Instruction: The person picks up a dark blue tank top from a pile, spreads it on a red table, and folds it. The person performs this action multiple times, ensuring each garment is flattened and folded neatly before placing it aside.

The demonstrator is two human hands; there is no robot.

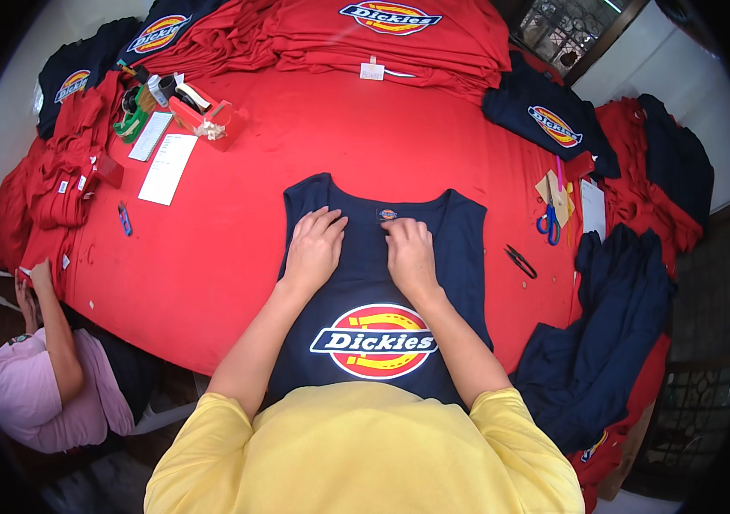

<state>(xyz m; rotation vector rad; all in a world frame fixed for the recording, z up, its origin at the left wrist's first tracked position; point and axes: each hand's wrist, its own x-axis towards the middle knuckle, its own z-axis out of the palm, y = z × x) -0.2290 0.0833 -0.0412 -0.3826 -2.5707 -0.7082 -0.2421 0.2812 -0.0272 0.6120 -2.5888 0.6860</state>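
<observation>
I have one navy sleeveless top (365,265) spread at the near edge of the red-covered table (314,128), neckline toward the far edge. The left hand (314,248) lies on its left shoulder, fingers loosely bent; the right hand (410,257) has its fingers curled at the neckline, beside the label (388,214). I cannot tell whether either grip pinches cloth.

In my way, the yellow shirt (365,454) hides the hem and the right forearm (466,351) covers one end of the emblem (373,341).

Around it I count one large red garment stack (468,51) along the far edge; three folded navy garments (519,103) with emblems, two at the far left corner, one at the far right; one red tape dispenser (226,128), one notepad (152,135) and one paper sheet (168,170) near the far left corner; one blue-handled scissors (548,224) and one black thread snips (521,262) toward the right edge; one navy cloth heap (592,313) over that edge. One co-worker in pink (39,377) sits by the near left corner.
</observation>
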